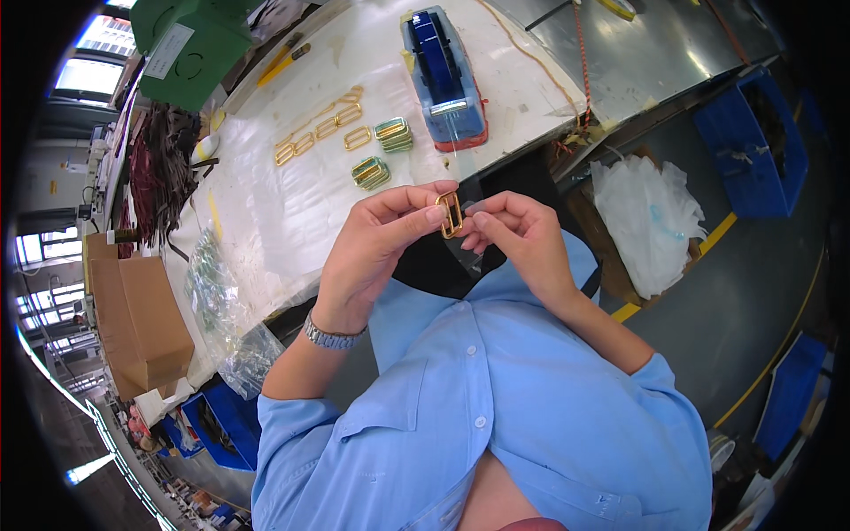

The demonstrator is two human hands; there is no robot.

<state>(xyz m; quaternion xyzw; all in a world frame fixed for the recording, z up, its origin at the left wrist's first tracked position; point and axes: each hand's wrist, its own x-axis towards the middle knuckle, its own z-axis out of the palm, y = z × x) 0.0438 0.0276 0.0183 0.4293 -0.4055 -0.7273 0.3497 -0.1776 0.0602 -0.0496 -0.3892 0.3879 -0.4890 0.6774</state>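
My left hand (390, 221) pinches a gold slide buckle (450, 215) between thumb and fingers, holding it upright in front of my chest. Close to the buckle's right side, my right hand (518, 228) has its thumb and fingertips pressed together. Whatever those fingertips hold is too small or clear to make out. Beyond my hands, two bundles of stacked buckles with a greenish wrap, one (393, 134) farther and one (370, 173) nearer, rest on the white tabletop (257, 212). A single gold buckle (357, 138) lies beside them, and several more form a row (319, 131) to the left.
A blue tape dispenser (444, 84) stands at the table's far edge. To the left are a green box (190, 49), dark cords (164, 168), clear plastic bags (217, 292) and a cardboard box (142, 323). A bin with white plastic (646, 221) and a blue crate (753, 146) are on the right.
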